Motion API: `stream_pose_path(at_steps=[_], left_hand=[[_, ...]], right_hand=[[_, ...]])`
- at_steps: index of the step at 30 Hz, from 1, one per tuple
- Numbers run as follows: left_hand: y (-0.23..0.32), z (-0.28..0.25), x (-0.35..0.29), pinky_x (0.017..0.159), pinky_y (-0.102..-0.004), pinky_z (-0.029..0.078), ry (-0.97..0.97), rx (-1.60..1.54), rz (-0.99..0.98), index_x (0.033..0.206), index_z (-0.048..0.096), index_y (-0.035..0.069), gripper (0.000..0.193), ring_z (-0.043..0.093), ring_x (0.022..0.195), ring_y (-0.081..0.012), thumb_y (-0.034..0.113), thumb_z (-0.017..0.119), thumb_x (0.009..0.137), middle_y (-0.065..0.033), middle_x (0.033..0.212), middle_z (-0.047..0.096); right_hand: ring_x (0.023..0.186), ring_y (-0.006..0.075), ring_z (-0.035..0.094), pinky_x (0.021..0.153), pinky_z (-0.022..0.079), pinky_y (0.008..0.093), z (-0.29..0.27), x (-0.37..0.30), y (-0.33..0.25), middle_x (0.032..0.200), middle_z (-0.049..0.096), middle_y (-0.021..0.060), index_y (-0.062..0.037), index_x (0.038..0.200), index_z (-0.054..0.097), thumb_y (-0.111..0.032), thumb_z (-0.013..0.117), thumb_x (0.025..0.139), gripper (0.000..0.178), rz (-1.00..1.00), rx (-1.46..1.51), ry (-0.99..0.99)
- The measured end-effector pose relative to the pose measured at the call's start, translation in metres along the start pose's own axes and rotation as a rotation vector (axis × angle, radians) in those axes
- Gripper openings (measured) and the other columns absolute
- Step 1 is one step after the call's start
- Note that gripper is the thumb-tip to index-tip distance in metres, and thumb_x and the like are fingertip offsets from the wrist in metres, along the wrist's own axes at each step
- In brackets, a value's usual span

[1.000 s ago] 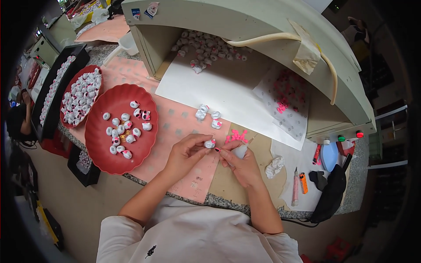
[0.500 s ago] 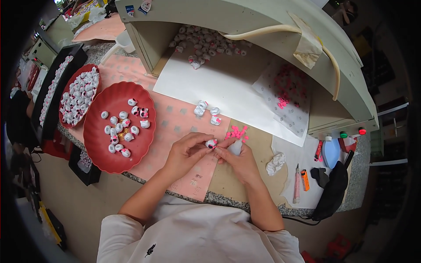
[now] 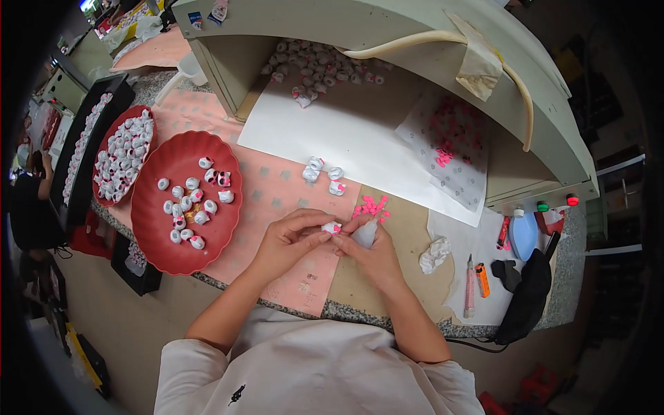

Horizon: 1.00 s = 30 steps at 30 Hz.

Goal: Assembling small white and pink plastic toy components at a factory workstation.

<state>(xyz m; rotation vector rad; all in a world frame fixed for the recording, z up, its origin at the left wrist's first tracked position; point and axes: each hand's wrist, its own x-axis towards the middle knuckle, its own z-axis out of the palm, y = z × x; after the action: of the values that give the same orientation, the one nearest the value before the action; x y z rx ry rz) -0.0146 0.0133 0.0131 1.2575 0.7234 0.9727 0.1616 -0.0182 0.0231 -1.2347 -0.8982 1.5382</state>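
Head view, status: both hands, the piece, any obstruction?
Left hand gripping white-and-pink piece. Right hand at its right side, also holding pale bottle. Nothing visibly in the way; pink bits lie just beyond.

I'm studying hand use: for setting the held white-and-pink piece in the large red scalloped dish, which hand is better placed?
Probably the left hand: it pinches the small rounded white-and-pink piece and is nearer the large red scalloped dish. The right hand is farther away, holding a whitish translucent bottle.

the small dark writing (image 3: 310, 279) on the pink sheet (image 3: 259, 220) cannot be read.
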Motion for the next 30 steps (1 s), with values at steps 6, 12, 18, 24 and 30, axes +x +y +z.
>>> stream_pose_path(at_steps=[6, 12, 18, 24, 30], left_hand=[[-0.006, -0.004, 0.004, 0.089, -0.0290, 0.048, -0.027, -0.127, -0.093, 0.109, 0.061, 0.000, 0.028, 0.056, 0.103, -0.0167, -0.007, 0.058, 0.082, -0.0091, 0.111, 0.056], [-0.004, -0.001, 0.008, 0.087, -0.0296, 0.051, -0.064, -0.217, -0.131, 0.108, 0.058, -0.002, 0.023, 0.058, 0.101, -0.0177, -0.003, 0.057, 0.085, -0.0093, 0.108, 0.057], [-0.007, 0.001, 0.009, 0.087, -0.0303, 0.048, -0.082, -0.255, -0.118, 0.106, 0.059, 0.000, 0.019, 0.057, 0.101, -0.0171, 0.000, 0.057, 0.086, -0.0099, 0.111, 0.058], [-0.005, 0.004, 0.010, 0.087, -0.0303, 0.050, -0.041, -0.271, -0.204, 0.108, 0.057, -0.001, 0.020, 0.057, 0.098, -0.0156, 0.000, 0.056, 0.087, -0.0088, 0.107, 0.058], [-0.008, 0.010, 0.013, 0.085, -0.0297, 0.051, -0.024, -0.314, -0.170, 0.108, 0.057, -0.001, 0.020, 0.058, 0.096, -0.0140, 0.001, 0.056, 0.088, -0.0083, 0.106, 0.059]], right_hand=[[0.079, 0.0102, 0.058, 0.066, 0.051, 0.0238, -0.005, 0.003, -0.004, 0.092, 0.058, 0.0046, -0.0019, 0.103, 0.056, -0.002, 0.065, 0.082, 0.023, -0.059, -0.017, -0.076], [0.081, 0.0093, 0.057, 0.067, 0.050, 0.0232, -0.010, 0.006, -0.002, 0.094, 0.058, 0.0032, -0.0018, 0.102, 0.057, 0.000, 0.067, 0.079, 0.024, -0.134, -0.108, -0.092], [0.082, 0.0091, 0.057, 0.069, 0.049, 0.0235, -0.008, 0.006, -0.002, 0.092, 0.059, 0.0037, -0.0009, 0.098, 0.058, -0.002, 0.069, 0.078, 0.023, -0.174, -0.074, -0.082], [0.081, 0.0119, 0.059, 0.071, 0.051, 0.0255, -0.010, 0.007, -0.001, 0.095, 0.060, 0.0054, -0.0010, 0.105, 0.055, -0.001, 0.062, 0.083, 0.023, -0.049, 0.104, -0.130], [0.078, 0.0123, 0.060, 0.069, 0.051, 0.0260, -0.014, 0.009, 0.003, 0.094, 0.061, 0.0065, -0.0008, 0.106, 0.055, -0.001, 0.062, 0.083, 0.024, -0.041, 0.174, -0.099]])
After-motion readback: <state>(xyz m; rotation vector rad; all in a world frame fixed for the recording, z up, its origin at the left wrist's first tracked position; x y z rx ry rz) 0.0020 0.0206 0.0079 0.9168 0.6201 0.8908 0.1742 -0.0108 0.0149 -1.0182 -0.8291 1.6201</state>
